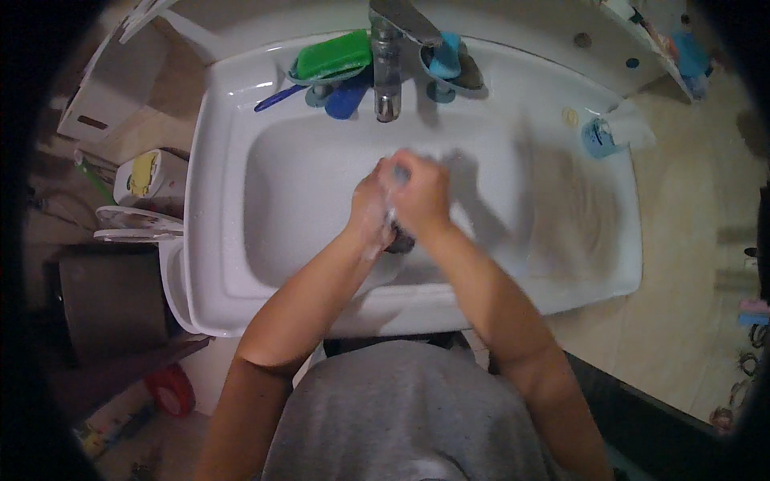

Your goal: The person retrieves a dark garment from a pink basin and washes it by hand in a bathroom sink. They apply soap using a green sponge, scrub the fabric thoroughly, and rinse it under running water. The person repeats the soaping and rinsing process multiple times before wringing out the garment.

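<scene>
Both my hands meet over the basin of a white ceramic sink (283, 198), in front of the metal faucet (387, 72). White lather coats my left hand (368, 201) and its wrist. Pressed against its inner side is my right hand (424, 189), curled and blurred. A small blue-grey patch shows in the curl of its fingers; I cannot tell whether it is a held thing. The fingers of my left hand are partly hidden behind the right. Below the hands the dark drain (400, 240) is partly visible. No water stream shows under the spout.
A green bar (334, 55) rests on a soap dish left of the faucet, with a blue-handled brush (348, 99) beneath. A light-blue bar (445, 57) lies in another dish at right. A blue-labelled plastic cup (598, 138) stands on the right ledge. Left stands a white-lidded bin (171, 270).
</scene>
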A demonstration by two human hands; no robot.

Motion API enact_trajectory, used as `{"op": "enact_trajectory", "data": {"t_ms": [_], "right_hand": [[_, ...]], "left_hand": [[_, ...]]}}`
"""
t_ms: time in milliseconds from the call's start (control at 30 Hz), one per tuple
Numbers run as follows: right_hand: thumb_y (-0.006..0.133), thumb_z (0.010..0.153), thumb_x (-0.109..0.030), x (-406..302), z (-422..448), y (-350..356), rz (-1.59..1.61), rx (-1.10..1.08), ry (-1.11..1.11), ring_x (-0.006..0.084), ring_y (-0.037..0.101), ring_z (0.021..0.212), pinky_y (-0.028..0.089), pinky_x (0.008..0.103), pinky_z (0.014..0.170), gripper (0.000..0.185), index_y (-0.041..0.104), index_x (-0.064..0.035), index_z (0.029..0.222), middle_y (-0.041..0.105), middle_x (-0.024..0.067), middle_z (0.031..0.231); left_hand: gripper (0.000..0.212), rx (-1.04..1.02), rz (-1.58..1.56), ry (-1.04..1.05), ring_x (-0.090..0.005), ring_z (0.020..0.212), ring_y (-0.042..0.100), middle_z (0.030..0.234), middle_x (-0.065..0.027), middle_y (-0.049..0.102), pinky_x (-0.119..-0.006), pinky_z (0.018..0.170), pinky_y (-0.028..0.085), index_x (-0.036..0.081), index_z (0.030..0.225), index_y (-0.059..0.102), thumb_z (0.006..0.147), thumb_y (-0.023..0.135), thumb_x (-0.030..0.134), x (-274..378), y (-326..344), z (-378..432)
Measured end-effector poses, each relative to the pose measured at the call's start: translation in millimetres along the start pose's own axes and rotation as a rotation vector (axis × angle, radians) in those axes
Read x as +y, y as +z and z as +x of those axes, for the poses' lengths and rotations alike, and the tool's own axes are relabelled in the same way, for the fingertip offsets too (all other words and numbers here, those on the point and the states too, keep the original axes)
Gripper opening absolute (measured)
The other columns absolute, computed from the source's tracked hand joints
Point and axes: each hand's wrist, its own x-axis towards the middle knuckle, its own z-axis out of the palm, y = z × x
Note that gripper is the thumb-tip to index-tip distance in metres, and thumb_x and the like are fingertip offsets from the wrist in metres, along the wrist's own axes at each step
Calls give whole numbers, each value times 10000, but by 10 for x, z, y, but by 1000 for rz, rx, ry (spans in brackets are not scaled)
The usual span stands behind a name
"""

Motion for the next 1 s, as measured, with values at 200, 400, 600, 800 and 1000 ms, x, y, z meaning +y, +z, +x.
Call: {"op": "enact_trajectory", "data": {"t_ms": [200, 400, 600, 800, 1000], "right_hand": [[582, 631, -97, -235, -284, 120, 158, -90, -135, 268, 545, 548, 426, 310, 518, 85, 529, -30, 622, 542, 154, 607], [580, 623, -137, -68, 9, -4, 98, -73, 131, 294, 547, 585, 424, 352, 536, 101, 543, -53, 666, 542, 145, 611], [598, 677, -239, 377, 227, 8, 55, -11, 393, 276, 570, 620, 433, 353, 570, 233, 575, -28, 772, 567, 139, 643], [633, 659, -371, 657, 174, -779, -25, -683, 203, 207, 555, 728, 417, 300, 694, 455, 572, 11, 898, 589, 131, 765], [586, 727, -185, 558, 432, -1063, 91, -838, 293, 110, 521, 749, 413, 252, 686, 290, 529, 19, 925, 570, 52, 797]], "left_hand": [[279, 329, 188, -187, -167, 588, 482, 696, -65, 501, -317, 550, 413, 67, 859, 490, 840, 384, 325, 395, 158, -97], [283, -254, -142, -135, -183, 640, 522, 712, -67, 529, -326, 606, 427, 106, 764, 495, 833, 393, 361, 99, -167, 40], [270, 83, 26, -358, -181, 725, 538, 827, -73, 528, -314, 678, 451, 39, 878, 482, 797, 488, 297, 392, 498, -440], [407, -14, 426, 38, -195, 786, 549, 873, -89, 535, -300, 701, 441, 4, 1005, 445, 739, 570, 286, 1131, 180, -392], [455, -467, 1991, 1, -329, 799, 539, 831, -209, 556, -361, 694, 416, -1, 925, 526, 613, 656, 302, 1167, 106, -523]]}}
